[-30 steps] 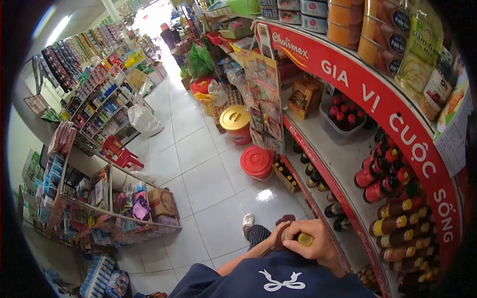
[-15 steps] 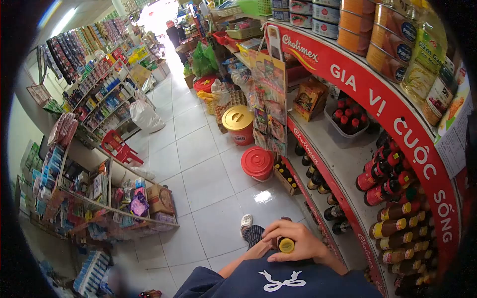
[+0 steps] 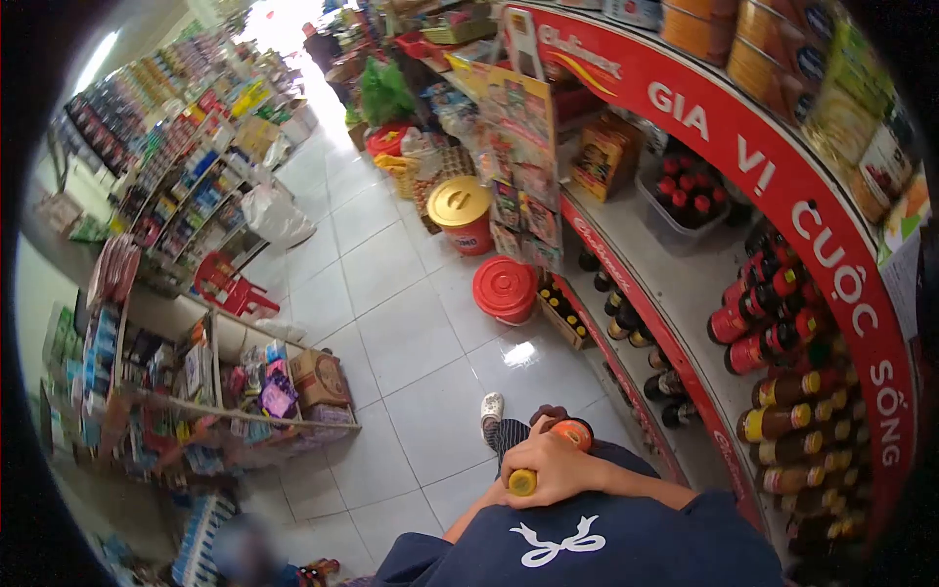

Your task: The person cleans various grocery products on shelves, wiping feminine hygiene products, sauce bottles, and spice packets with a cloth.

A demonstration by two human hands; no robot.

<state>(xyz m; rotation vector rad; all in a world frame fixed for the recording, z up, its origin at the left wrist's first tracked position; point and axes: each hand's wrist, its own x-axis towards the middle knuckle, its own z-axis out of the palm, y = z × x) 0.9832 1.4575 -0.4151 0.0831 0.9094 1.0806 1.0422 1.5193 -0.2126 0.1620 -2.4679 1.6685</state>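
My right hand (image 3: 559, 470) is closed in front of my dark blue shirt, its fingers wrapped round a bottle with a yellow cap (image 3: 522, 482). Just beyond its knuckles shows a round orange-and-red label or lid (image 3: 573, 433), with a dark brown object (image 3: 548, 415) beside it. My left hand (image 3: 493, 497) lies under the right one at the yellow cap; its fingers are mostly hidden, so its grip cannot be made out.
On the right, red-edged shelves (image 3: 675, 249) hold rows of sauce bottles (image 3: 782, 426) and a plastic tub (image 3: 685, 220). A lidded red bucket (image 3: 506, 289) stands on the tiled floor. Lower left are a glass display case (image 3: 235, 416) and a blurred round shape (image 3: 245, 550).
My right hand has shifted left and closed over the yellow-capped bottle. The orange-and-red round surface now shows beyond it. The camera view has turned slightly.
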